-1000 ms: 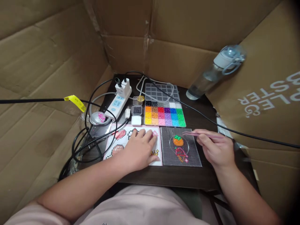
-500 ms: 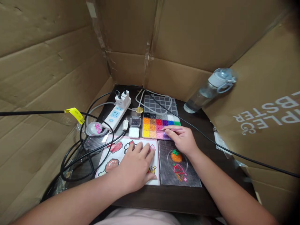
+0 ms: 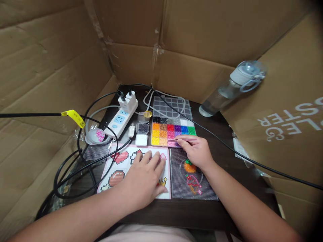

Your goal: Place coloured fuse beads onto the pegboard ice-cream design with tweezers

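A yellow tag folded round a black cable carries a square printed code and print too small to read. The cable coils across the dark brown table and over the left edge of a pink-bordered white pattern sheet. Behind the coils are a shallow round dish of pink beads, a clear mesh board and a white power strip with blue socket panels and plugs. A white connector lies just beside three small square boxes; a round gold lid is near them.

The left hand, fingers spread and holding nothing, lies flat on the sheet, hiding parts of its pixel drawings, among them a red heart. Beyond it is a compartmented tray of coloured beads, with a clear gridded lid behind. The right hand pinches slim pink tweezers, their tips at the pink compartments, and covers the tray's near right corner. Below, a clear pegboard bears an orange-and-green bead fruit and a pinkish bead outline.

Another black cable stretch crosses the lid and runs rightward, below a tilted clear bottle with a pale blue cap. On the cardboard wall, upside-down white letters read "LE &" and "STER", cut by the picture's edge.
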Available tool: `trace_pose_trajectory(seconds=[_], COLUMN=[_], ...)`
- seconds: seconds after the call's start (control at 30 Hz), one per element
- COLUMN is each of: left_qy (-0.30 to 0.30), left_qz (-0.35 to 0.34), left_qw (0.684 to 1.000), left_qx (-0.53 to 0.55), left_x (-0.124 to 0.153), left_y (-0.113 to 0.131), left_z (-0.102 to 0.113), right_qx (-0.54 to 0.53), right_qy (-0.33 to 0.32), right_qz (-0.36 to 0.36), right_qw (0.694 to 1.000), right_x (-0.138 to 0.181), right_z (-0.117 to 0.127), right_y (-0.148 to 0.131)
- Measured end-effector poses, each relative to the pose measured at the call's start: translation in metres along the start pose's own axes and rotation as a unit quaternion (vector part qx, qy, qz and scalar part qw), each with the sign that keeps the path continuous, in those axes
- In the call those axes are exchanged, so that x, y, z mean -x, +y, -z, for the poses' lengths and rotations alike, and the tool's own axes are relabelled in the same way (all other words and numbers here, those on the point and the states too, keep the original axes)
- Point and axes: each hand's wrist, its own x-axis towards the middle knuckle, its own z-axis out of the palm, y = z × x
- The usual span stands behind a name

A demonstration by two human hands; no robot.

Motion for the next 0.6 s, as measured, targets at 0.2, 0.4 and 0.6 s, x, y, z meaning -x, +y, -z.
trace_pose_trajectory(seconds=[0.2, 0.4, 0.6], left_qy=[0.003, 0.011, 0.007], left_qz=[-0.002, -0.007, -0.004], left_qw=[1.0, 1.0, 1.0], left_qx=[0.002, 0.004, 0.0], left_x=[0.0001, 0.0017, 0.002], left_y=[-0.0003, -0.0006, -0.0002], left_z=[-0.0012, -0.0024, -0.0016], right_qx=[-0.003, -0.01, -0.022], right_qy=[0.0, 0.0, 0.008], right_qz=[0.003, -0.002, -0.011], right_qw=[1.0, 1.0, 1.0], right_x=[0.001, 0.001, 0.0014], right_z=[-0.0001, -0.0022, -0.0028], right_y=[-0.001, -0.0015, -0.0011])
